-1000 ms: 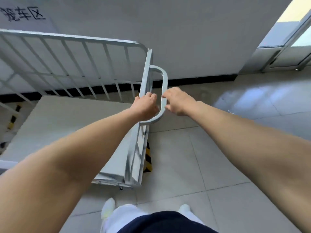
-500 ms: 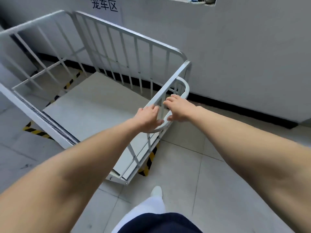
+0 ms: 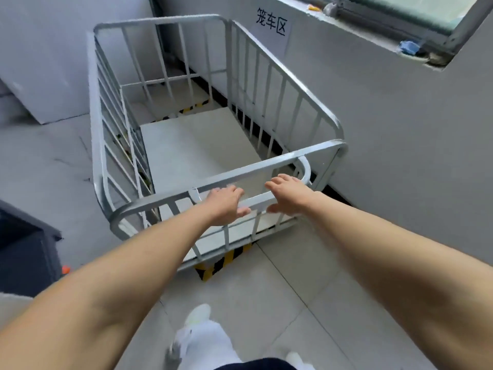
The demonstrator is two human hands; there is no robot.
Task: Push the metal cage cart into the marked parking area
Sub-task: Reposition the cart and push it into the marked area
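Both hands' fingers (image 3: 240,194) spread open over cage cart (image 3: 186,156) handle (image 3: 256,201).

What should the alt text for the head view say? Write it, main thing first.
Two bare hands, left hand and right hand, rest open on the handle of an empty metal cage cart standing against a grey wall. Yellow-black floor tape shows under it; a paper sign hangs above.

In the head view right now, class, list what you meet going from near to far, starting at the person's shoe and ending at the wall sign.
Shoe → yellow-and-black floor tape → left hand and right hand on the cart handle → cart floor → far railing → wall sign.
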